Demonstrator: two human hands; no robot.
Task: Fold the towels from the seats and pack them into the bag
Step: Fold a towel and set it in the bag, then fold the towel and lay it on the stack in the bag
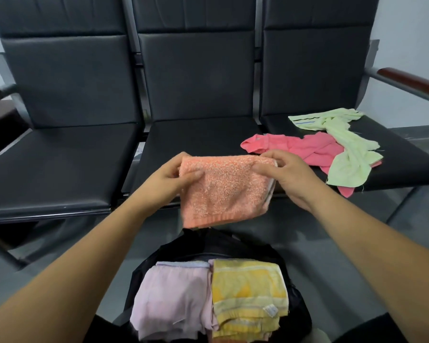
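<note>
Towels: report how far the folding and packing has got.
Done: a folded lilac towel and a folded yellow towel sit side by side in the black bag. In hand: the left hand and right hand hold a folded orange towel above the bag. Left: the pink towel and green towel lie crumpled on the right seat.
</note>
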